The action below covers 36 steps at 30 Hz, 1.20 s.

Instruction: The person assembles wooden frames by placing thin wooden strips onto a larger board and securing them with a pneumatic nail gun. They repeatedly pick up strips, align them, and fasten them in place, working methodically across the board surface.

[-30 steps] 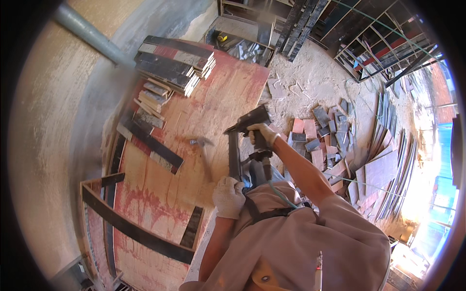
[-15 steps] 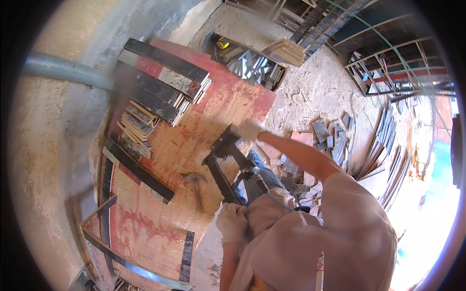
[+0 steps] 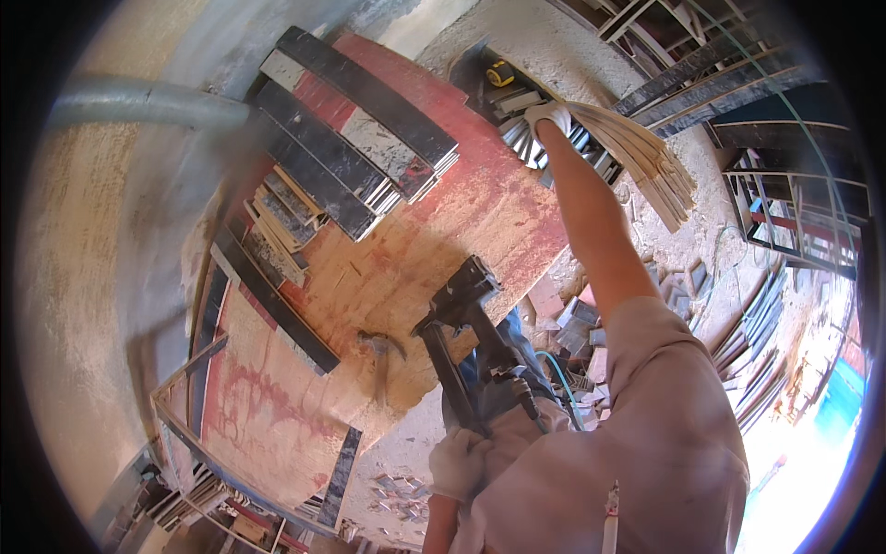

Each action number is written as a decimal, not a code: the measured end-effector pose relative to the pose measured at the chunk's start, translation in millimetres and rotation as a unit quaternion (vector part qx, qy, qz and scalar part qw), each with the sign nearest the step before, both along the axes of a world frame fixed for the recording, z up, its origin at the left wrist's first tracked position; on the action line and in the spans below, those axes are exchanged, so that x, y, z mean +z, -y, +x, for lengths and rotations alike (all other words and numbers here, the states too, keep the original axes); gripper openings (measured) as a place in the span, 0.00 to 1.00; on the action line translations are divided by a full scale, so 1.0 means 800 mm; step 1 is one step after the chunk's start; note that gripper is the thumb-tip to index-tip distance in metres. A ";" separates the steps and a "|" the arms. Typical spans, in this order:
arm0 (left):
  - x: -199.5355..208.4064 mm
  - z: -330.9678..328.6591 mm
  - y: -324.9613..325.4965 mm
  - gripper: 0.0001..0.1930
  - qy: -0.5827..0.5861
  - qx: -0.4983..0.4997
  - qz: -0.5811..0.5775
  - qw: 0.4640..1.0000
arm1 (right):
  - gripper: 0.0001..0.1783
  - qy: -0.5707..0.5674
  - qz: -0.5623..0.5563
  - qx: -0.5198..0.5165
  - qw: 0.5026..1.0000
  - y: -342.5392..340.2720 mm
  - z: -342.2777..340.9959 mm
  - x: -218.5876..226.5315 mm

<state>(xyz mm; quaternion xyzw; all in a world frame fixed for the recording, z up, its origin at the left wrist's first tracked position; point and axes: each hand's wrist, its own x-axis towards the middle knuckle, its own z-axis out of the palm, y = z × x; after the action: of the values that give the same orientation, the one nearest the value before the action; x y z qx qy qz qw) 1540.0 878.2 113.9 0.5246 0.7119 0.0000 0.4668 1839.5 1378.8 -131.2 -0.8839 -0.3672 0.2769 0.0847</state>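
My left hand (image 3: 459,464), in a pale glove, is closed around the lower end of a black nail gun (image 3: 469,328). The tool lies slanted before my body, its head over the edge of the worktable (image 3: 434,245). My right arm stretches far forward, and the gloved right hand (image 3: 549,116) is at a box (image 3: 475,74) of silvery metal strips (image 3: 581,140). Its fingers are partly hidden, so I cannot see whether they grip anything. A yellow and black tape measure (image 3: 499,73) sits in the box's far end. Beside the hand is a bundle of thin wooden strips (image 3: 637,157).
A claw hammer (image 3: 379,360) lies on the table. Black-faced boards (image 3: 346,148) are stacked at the far left, and a wooden frame (image 3: 189,420) stands at the near left. Offcuts (image 3: 577,328) litter the floor at right. An air hose (image 3: 560,374) runs beside my body.
My right hand has left the nail gun's head and reached forward to the box of metal strips. My left hand still holds the nail gun. The whole view has shifted.
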 end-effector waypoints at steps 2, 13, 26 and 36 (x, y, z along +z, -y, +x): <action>-0.001 -0.004 -0.005 0.08 0.016 -0.011 -0.030 0.999 | 0.27 -0.039 0.016 0.016 0.999 0.006 0.017 -0.027; -0.099 -0.018 -0.127 0.20 0.347 0.329 0.130 0.869 | 0.19 -0.630 -0.159 0.266 0.713 0.367 -0.168 0.188; -0.102 -0.096 -0.018 0.20 0.244 0.618 0.076 0.743 | 0.15 -0.122 -0.111 0.540 0.826 0.491 -0.220 0.189; -0.144 -0.049 0.008 0.34 0.419 0.558 0.142 0.703 | 0.23 -0.189 -0.092 0.600 0.772 0.488 -0.233 0.246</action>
<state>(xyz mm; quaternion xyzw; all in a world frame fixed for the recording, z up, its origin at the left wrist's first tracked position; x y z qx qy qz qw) 1500.9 871.8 -1.4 0.0378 0.5975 0.5806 0.5518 1653.4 988.8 65.4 -0.4176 -0.7720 0.4658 -0.1123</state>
